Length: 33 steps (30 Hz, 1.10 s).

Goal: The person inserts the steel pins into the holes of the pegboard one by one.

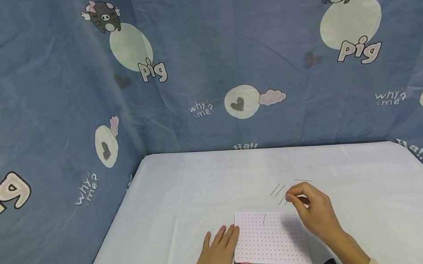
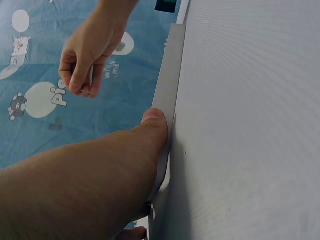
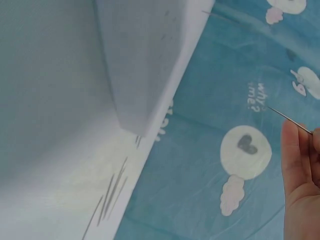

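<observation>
A pale pink board (image 1: 272, 246) dotted with rows of small holes lies on the white table. One thin needle (image 1: 264, 219) stands up from it near the far edge. My left hand (image 1: 218, 259) rests at the board's left side, fingers straight along that edge and thumb against the near edge. Above the board's far right corner is my right hand (image 1: 317, 212). Between thumb and index finger it pinches a thin metal needle (image 3: 289, 119), whose pointed end sticks out past the fingertips.
Several loose needles (image 1: 280, 190) lie on the white tabletop (image 1: 186, 185) beyond the board. One more needle (image 1: 303, 180) lies crosswise farther right. Blue printed cloth (image 1: 201, 61) hangs behind and to the left of the table.
</observation>
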{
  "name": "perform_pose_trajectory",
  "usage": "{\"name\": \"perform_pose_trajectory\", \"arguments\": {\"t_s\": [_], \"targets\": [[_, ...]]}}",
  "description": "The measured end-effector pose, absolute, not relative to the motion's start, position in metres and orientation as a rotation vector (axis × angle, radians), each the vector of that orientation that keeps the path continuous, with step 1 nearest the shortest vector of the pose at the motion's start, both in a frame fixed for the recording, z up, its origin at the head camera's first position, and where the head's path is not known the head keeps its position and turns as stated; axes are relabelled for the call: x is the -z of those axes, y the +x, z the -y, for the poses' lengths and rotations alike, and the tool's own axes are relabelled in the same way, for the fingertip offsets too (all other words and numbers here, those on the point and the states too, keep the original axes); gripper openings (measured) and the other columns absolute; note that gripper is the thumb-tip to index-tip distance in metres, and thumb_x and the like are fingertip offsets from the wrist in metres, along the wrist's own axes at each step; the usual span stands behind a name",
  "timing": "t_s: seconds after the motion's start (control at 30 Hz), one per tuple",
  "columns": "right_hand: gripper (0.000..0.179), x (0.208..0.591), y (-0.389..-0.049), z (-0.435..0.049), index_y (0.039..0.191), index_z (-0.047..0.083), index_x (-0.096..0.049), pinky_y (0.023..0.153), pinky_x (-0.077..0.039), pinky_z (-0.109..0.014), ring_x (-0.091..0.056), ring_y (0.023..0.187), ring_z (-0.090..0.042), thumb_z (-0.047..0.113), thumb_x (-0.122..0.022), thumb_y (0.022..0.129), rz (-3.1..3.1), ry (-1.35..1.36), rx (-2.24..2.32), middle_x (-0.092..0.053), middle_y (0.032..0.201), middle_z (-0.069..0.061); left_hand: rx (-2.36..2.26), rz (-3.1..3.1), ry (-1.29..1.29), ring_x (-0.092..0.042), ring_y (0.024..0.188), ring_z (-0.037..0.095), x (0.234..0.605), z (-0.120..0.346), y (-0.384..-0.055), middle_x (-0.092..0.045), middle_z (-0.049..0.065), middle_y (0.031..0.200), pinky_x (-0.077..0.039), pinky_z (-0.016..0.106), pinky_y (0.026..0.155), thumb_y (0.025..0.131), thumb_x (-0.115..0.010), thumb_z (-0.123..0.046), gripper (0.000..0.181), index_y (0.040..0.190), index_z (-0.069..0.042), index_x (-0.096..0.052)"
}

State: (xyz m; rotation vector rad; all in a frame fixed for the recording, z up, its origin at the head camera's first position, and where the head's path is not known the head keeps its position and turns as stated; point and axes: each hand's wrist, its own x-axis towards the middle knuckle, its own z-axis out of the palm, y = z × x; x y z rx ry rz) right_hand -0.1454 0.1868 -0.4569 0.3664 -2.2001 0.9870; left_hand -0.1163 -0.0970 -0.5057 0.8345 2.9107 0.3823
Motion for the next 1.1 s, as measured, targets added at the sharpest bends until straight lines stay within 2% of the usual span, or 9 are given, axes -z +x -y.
{"name": "perform_pose_trajectory", "arguments": {"t_s": [0.23,0.6,1.1], "targets": [[0.025,0.455,-0.143,-0.178,0.09,0.007,-0.065,0.078,-0.055,-0.008,-0.07,0.084,-0.007,-0.011,-0.079,0.08,2.191,0.434,-1.006,-0.072,0.091,0.004,-0.372,-2.924,0.841,-0.037,0.151,0.036,0.507,0.097,-0.116,-0.04,0.011,0.163,-0.029,0.07,0.116,0.09,-0.049,-0.077,0.097,0.158,-0.008,-0.036],[0.027,0.456,-0.141,-0.161,0.09,0.009,-0.064,0.073,-0.061,-0.02,-0.07,0.082,-0.007,-0.011,-0.079,0.08,2.21,0.519,-1.007,-0.071,0.09,0.005,-0.35,-2.92,0.82,-0.038,0.15,0.037,0.502,0.095,-0.114,-0.041,0.011,0.163,-0.029,0.07,0.115,0.089,-0.055,-0.074,0.097,0.158,-0.009,-0.037],[0.02,0.459,-0.14,-0.151,0.093,0.01,-0.065,0.076,-0.062,-0.022,-0.071,0.084,-0.007,-0.004,-0.077,0.085,2.265,0.563,-1.029,-0.071,0.092,0.003,-0.35,-2.917,0.814,-0.038,0.151,0.037,0.502,0.095,-0.113,-0.041,0.011,0.163,-0.03,0.069,0.115,0.089,-0.056,-0.073,0.096,0.158,-0.009,-0.036]]}}
